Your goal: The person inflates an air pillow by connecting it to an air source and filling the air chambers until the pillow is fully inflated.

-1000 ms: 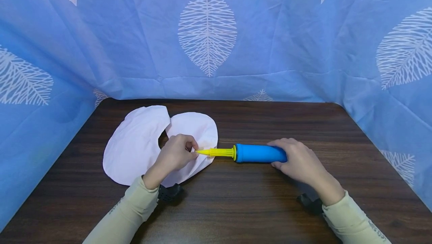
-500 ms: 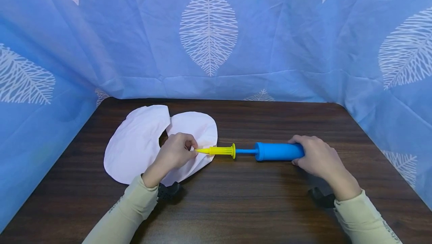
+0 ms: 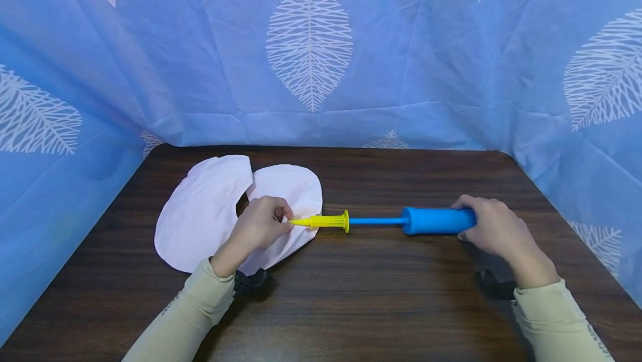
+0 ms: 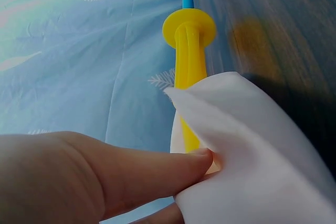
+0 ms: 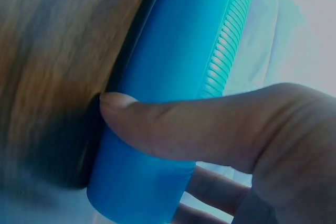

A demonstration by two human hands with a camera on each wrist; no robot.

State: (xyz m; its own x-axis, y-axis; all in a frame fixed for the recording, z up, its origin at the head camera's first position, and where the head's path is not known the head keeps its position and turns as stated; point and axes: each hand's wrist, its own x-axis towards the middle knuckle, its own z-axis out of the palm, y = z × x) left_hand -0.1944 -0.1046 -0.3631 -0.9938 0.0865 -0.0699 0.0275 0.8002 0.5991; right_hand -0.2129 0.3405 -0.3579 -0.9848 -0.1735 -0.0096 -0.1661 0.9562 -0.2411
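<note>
On the dark wooden table, I am pinching the yellow nozzle into the white inflatable with my left hand, while my right hand is gripping the blue pump handle, its rod showing.

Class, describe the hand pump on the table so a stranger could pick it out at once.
On the dark wooden table, look right of the flat white deflated balloon. The hand pump lies there lengthwise: a blue plastic barrel gripped by the right hand, and a yellow ribbed nozzle. It is the only brightly coloured thing there.
</note>
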